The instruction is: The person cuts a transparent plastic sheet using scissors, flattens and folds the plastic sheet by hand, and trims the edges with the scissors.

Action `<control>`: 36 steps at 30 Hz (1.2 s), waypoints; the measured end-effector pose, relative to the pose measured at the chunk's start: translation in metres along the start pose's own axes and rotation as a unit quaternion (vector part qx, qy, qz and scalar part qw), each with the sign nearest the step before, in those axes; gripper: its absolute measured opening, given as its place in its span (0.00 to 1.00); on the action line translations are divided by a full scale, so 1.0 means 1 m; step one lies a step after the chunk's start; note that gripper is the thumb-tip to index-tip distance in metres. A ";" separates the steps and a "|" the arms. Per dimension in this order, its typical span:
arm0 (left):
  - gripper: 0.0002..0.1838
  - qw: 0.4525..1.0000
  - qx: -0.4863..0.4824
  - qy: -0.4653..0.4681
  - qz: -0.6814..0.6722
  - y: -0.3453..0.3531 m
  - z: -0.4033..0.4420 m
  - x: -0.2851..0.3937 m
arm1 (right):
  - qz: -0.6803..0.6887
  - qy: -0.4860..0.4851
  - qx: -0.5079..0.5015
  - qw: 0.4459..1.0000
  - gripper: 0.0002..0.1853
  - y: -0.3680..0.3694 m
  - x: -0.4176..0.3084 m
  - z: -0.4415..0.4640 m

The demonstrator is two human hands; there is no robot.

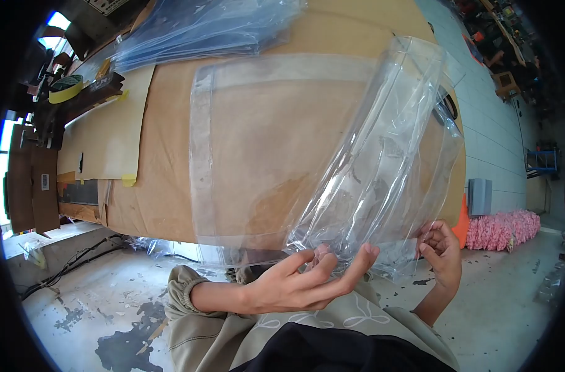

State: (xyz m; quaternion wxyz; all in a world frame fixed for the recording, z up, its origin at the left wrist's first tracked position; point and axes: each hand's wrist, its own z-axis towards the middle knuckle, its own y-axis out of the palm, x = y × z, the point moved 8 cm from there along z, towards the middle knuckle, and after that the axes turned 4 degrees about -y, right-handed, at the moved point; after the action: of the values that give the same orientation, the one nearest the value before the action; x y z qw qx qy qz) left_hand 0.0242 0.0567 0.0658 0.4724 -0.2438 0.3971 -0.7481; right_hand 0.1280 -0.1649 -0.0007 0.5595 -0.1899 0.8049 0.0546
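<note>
A large clear plastic sheet [282, 142] lies over the brown paper-covered table [164, 142], its right part folded over in loose, shiny layers. My left hand [307, 279] is at the near edge of the folded part, thumb and index finger pinched on the plastic, the other fingers stretched out. To the right, my right hand [442, 251] pinches the near right corner of the same sheet between thumb and fingers. A black-handled tool [449, 105] shows partly beside the sheet at the table's right edge.
Bluish plastic sheets [208, 31] are piled at the far side. A yellow tape roll [66, 90] rests at the left beside taped cardboard [109, 136]. Beyond the right edge, a pink bundle [502, 230] and an orange cone [461, 223] stand on the floor.
</note>
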 end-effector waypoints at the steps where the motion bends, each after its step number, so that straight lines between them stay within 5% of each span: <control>1: 0.27 1.000 -0.003 0.004 -0.001 0.001 0.000 0.001 | -0.004 0.001 -0.001 1.000 0.14 -0.001 0.000 0.000; 11: 0.29 0.999 -0.018 0.019 -0.028 0.010 0.000 0.006 | -0.041 0.006 -0.002 0.999 0.12 0.002 -0.005 -0.001; 17: 0.28 0.998 -0.036 0.041 -0.011 0.013 -0.002 0.007 | -0.212 -0.059 0.115 0.969 0.08 -0.018 -0.019 -0.007; 20: 0.30 0.999 -0.029 0.027 -0.007 0.014 -0.002 0.007 | -0.107 -0.151 0.133 0.974 0.10 0.016 -0.046 -0.011; 24: 0.42 0.999 0.040 -0.002 -0.024 0.005 0.001 -0.003 | 0.023 -0.107 -0.019 0.994 0.17 0.086 -0.052 -0.015; 28: 0.23 0.963 0.094 -0.128 -0.219 0.006 -0.018 -0.020 | 0.074 -0.069 -0.045 0.994 0.22 0.104 -0.042 -0.016; 36: 0.14 0.947 0.094 -0.198 -0.236 0.005 -0.014 -0.027 | 0.058 -0.033 -0.124 0.990 0.13 0.114 -0.038 -0.021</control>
State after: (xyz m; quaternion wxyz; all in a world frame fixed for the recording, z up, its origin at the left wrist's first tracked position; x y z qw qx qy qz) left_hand 0.0280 0.0847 0.0534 0.3721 -0.4278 0.1545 -0.8091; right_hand 0.0797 -0.0570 0.0279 0.5535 -0.2090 0.7829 0.1926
